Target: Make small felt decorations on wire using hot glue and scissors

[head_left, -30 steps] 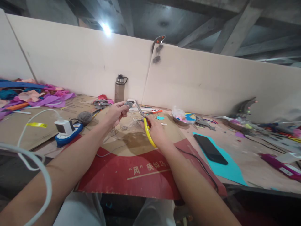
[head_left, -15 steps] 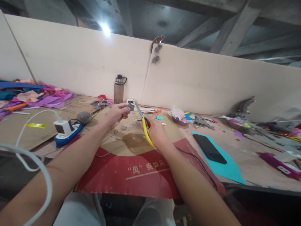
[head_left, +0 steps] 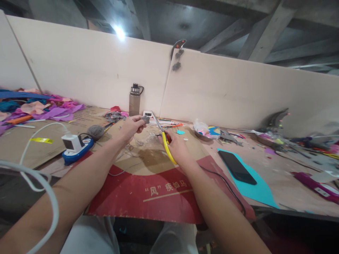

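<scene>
My left hand (head_left: pixel 133 127) pinches a small grey piece, felt-like in look (head_left: pixel 146 119), between thumb and fingers above the cardboard. My right hand (head_left: pixel 173 144) is closed round yellow-handled scissors (head_left: pixel 167 148), whose blades point up and away from me. The blade tips stand just right of the grey piece, apart from it. Under both hands lies a red and tan cardboard sheet (head_left: pixel 119 195) with printed characters. Thin thread scraps (head_left: pixel 143 141) are scattered on it between the hands.
Left are a grey yarn ball (head_left: pixel 95 132), a blue power strip (head_left: pixel 76 152) with a white charger and a heap of coloured fabric (head_left: pixel 39 106). A bottle (head_left: pixel 134 100) stands behind. Right are a bowl (head_left: pixel 203 134) and a phone (head_left: pixel 237 167) on turquoise sheet.
The grey piece has shifted slightly left of the scissor blades, and its held angle has changed a little. Both hands keep their grip.
</scene>
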Available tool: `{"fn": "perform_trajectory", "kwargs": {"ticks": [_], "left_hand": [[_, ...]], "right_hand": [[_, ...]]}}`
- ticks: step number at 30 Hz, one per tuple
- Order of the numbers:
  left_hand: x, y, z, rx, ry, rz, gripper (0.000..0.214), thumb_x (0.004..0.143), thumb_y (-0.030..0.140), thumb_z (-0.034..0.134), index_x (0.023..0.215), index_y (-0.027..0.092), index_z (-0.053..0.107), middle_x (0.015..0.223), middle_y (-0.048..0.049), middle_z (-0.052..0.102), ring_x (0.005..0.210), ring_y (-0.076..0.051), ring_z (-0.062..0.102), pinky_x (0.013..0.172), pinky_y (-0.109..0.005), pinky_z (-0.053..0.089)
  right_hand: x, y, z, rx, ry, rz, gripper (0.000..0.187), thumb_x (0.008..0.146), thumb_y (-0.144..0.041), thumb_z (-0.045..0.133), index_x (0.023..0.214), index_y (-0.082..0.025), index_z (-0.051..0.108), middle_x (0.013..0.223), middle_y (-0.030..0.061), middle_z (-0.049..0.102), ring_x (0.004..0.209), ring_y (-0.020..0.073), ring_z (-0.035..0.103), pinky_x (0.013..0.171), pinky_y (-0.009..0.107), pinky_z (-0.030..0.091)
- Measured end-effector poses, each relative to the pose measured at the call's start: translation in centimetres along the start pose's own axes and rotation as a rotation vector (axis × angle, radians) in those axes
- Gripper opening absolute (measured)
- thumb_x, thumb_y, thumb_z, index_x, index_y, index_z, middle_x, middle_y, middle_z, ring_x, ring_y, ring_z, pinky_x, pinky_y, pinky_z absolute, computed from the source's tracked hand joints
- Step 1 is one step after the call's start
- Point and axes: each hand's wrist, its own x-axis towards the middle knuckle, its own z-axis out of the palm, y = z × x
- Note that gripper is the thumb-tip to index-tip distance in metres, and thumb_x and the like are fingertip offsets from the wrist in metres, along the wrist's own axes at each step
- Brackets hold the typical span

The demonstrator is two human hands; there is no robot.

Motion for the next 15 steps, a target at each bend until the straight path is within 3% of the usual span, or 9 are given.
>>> {"fn": "perform_trajectory", "kwargs": {"ticks": [10, 15], "left_hand": [[0.65, -0.37, -0.75, -0.108, -0.016, 0.003, 0.02, 0.064, 0.023, 0.066, 0.058, 0.015, 0.049, 0.052, 0.0032, 0.042, 0.041, -0.003, 0.029, 0.038, -0.019, 0.016], [0.47, 0.01, -0.8, -0.111, -0.003, 0.004, 0.022, 0.065, 0.022, 0.065, 0.057, 0.016, 0.045, 0.05, 0.0056, 0.035, 0.039, -0.003, 0.023, 0.038, -0.019, 0.013]], "right_hand": [[-0.26, 0.04, -0.6, -0.052, -0.064, 0.089, 0.027, 0.085, -0.039, 0.05, 0.101, -0.023, 0.064, 0.082, 0.0051, 0.069, 0.074, 0.0174, 0.061, 0.068, 0.026, 0.043], [-0.45, -0.16, -0.69, -0.129, -0.087, 0.057, 0.027, 0.084, -0.035, 0.053, 0.105, -0.023, 0.065, 0.085, 0.0056, 0.07, 0.078, 0.0183, 0.061, 0.071, 0.026, 0.043]]}}
